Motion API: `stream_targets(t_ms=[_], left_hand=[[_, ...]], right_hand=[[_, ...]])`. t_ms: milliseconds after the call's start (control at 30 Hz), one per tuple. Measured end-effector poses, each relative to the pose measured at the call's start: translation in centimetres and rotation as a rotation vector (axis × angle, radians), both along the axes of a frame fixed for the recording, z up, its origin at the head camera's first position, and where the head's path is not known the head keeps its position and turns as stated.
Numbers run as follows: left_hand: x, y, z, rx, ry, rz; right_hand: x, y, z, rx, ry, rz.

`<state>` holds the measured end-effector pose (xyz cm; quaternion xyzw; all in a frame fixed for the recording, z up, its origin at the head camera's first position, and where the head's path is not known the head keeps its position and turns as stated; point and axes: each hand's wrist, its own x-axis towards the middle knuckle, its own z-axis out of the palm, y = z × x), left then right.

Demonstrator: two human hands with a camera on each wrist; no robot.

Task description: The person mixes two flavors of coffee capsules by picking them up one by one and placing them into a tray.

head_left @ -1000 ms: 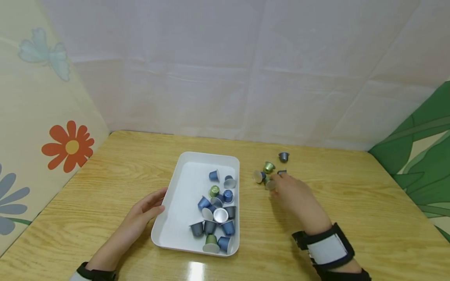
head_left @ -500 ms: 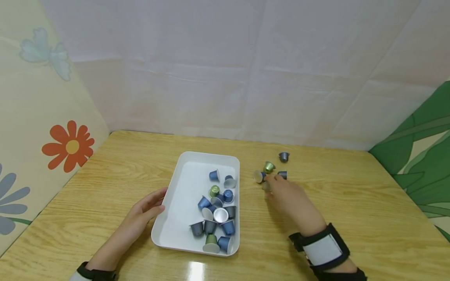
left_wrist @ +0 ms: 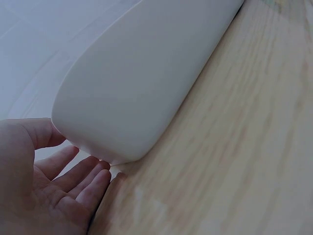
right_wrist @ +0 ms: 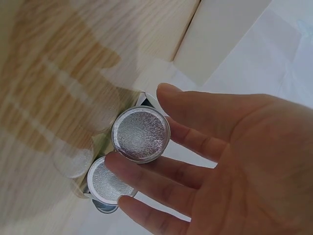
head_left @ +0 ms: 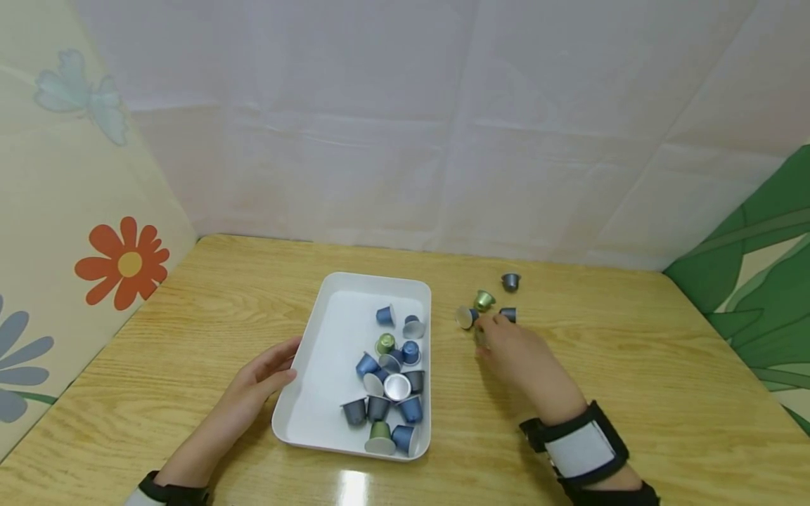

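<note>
My left hand point(head_left: 256, 383) rests at the left side of a white tray point(head_left: 304, 393), its thumb and fingertips against the outer wall point(left_wrist: 117, 98). Several coffee capsules lie in the tray's right half, among them a blue capsule point(head_left: 384, 315) and a green capsule point(head_left: 380, 440). Right of the tray, my right hand point(head_left: 522, 358) holds a green coffee capsule point(head_left: 482, 339) between thumb and fingers, low over the table. Its foil lid point(right_wrist: 141, 134) faces the right wrist camera; the body is mostly hidden. A second foil-lidded capsule point(right_wrist: 111, 181) sits behind the fingers.
Around the right hand on the table lie a blue capsule with a pale lid point(head_left: 466, 318), a gold-green capsule point(head_left: 484, 301), a dark blue capsule point(head_left: 508, 315) and a grey capsule point(head_left: 511, 282). A white cloth point(head_left: 443, 140) hangs behind the wooden table point(head_left: 633, 337).
My right hand has shifted a little to the left over the green capsule, which has turned and is more covered. The dark blue capsule behind it shows more. Left hand and tray stay still.
</note>
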<state>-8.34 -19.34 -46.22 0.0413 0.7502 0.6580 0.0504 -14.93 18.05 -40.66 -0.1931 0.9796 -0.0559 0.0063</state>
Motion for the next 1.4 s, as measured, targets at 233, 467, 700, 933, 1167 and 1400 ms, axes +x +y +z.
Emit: stream_targets(t_ms=[233, 467, 700, 933, 1167, 1400], left_hand=[[0.02, -0.03, -0.10, -0.008, 0.002, 0.002], [-0.03, -0.07, -0.16, 0.001, 0.011, -0.006], [0.00, -0.09, -0.12, 0.006, 0.012, -0.012], [0.05, -0.10, -0.20, -0.013, 0.004, -0.007], [0.00, 0.02, 0.00, -0.019, -0.002, 0.007], [0.07, -0.03, -0.01, -0.020, -0.011, -0.006]], right_hand=[[0.04, 0.16, -0.18, -0.022, 0.051, 0.041], [0.11, 0.26, -0.29, -0.022, 0.062, 0.060], [0.10, 0.10, -0.29, 0.006, 0.052, 0.041], [0.05, -0.14, -0.41, 0.065, 0.015, 0.010], [0.04, -0.17, -0.39, 0.068, -0.007, 0.001], [0.01, -0.21, -0.19, 0.067, -0.014, -0.001]])
